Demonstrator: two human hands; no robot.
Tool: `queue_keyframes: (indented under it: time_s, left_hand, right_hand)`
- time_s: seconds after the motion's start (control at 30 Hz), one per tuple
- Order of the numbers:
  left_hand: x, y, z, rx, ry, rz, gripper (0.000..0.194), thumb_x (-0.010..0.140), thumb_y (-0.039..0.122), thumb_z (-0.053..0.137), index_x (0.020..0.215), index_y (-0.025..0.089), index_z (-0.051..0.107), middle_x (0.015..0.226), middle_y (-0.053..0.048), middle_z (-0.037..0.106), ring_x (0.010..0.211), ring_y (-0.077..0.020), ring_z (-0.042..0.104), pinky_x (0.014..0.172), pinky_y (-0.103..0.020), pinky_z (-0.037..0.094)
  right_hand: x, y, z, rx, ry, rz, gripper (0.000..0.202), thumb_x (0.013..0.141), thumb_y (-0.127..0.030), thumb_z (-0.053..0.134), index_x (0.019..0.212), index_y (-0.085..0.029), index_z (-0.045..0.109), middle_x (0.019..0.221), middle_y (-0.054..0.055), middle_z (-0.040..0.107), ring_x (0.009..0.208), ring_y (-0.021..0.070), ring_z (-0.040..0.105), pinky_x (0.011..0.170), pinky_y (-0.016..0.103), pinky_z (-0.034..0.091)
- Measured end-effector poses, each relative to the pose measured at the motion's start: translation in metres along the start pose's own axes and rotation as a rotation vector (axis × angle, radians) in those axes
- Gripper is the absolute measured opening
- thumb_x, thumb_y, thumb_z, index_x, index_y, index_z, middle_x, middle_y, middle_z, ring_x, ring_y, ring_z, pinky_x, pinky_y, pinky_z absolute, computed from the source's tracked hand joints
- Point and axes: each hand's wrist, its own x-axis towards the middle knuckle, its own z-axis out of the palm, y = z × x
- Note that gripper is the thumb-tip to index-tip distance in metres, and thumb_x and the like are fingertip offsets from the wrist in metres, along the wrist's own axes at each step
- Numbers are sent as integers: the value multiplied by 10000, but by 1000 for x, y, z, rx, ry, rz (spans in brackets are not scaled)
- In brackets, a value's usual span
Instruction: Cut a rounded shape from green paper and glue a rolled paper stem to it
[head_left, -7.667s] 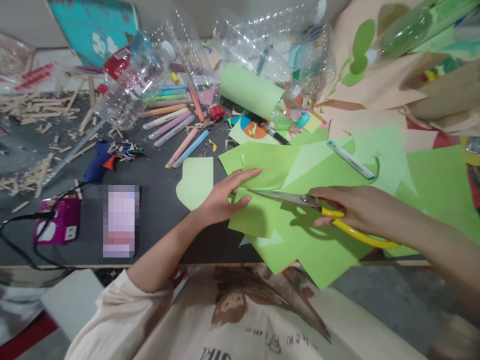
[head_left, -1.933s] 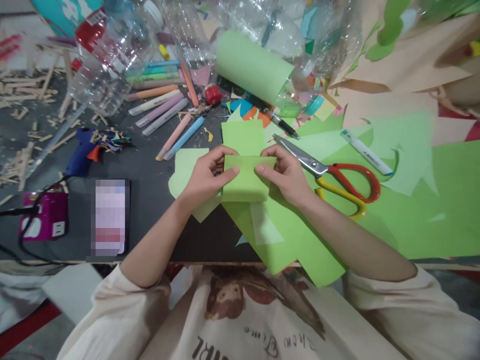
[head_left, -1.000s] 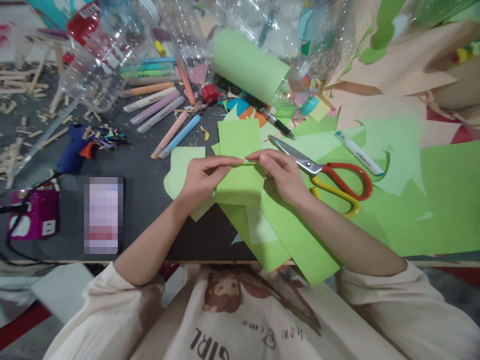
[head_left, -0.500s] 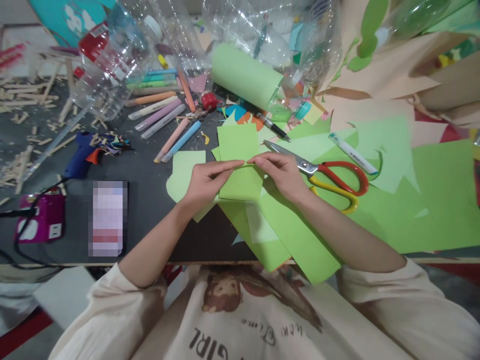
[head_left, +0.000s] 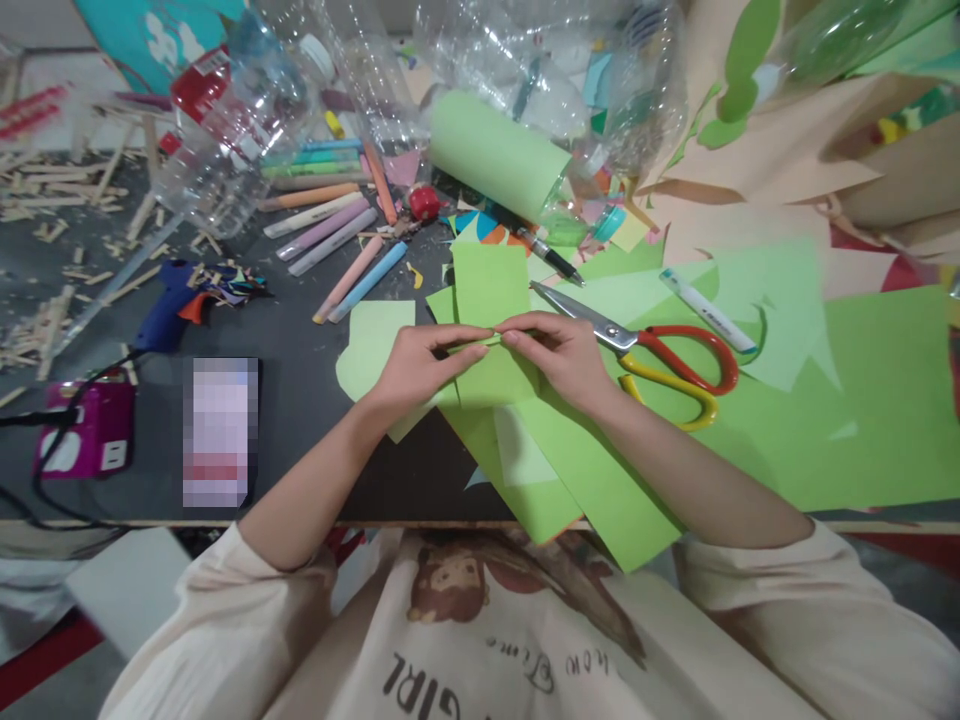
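A bright green paper piece point(head_left: 491, 285) with a raised crease across its middle is held over other sheets. My left hand point(head_left: 416, 365) is closed, thumb and fingers pinching the crease from the left. From the right, my right hand point(head_left: 562, 355) pinches the same crease, fingertips nearly meeting the left ones. Beside my right hand lie scissors point(head_left: 616, 336) with one red and one yellow handle, blades pointing up-left. Green paper strips point(head_left: 622, 500) spread under my forearm. A pale green cut-out point(head_left: 367, 345) rests left of my left hand.
A phone point(head_left: 220, 430), a blue glue gun point(head_left: 166, 305) and a purple box point(head_left: 88, 430) are on the left. Several markers point(head_left: 330, 230), clear plastic bottles point(head_left: 225, 140) and a green-wrapped bottle point(head_left: 499, 155) lie behind. At right are a large green sheet point(head_left: 847, 420) and a white pen point(head_left: 709, 310).
The green paper has shifted a little right and tilted slightly. My left thumb has moved lower along the crease, and both hands have edged to the right. The view has shifted slightly.
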Motion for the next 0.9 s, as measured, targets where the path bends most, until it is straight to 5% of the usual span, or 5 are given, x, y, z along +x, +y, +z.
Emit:
queue_keyframes:
  time_s: [0.27,0.57,0.9]
  left_hand:
    - [2,-1,-2,36,9,25,216,790,390,697,880,226,806,883,-37,795,790,-203,719,719,-262,545]
    - [3,-4,-3,39,-3,31,233,791,425,697,840,219,794,824,-40,783,771,-194,706,730,-259,534]
    - [4,-2,-5,5,23,3,245,771,453,708,809,223,787,751,-35,753,651,-164,635,609,-261,488]
  right_hand:
    - [1,1,1,5,-58,-41,269,775,-489,743,830,-227,755,843,49,755,774,188,685,728,346,553]
    - [0,-2,1,-60,-30,-36,130,785,-356,725,735,-239,750,781,27,757,712,184,669,682,332,541]
    - [3,0,-1,20,-62,65,154,762,-359,747,785,-207,762,686,13,693,539,115,516,504,267,407]
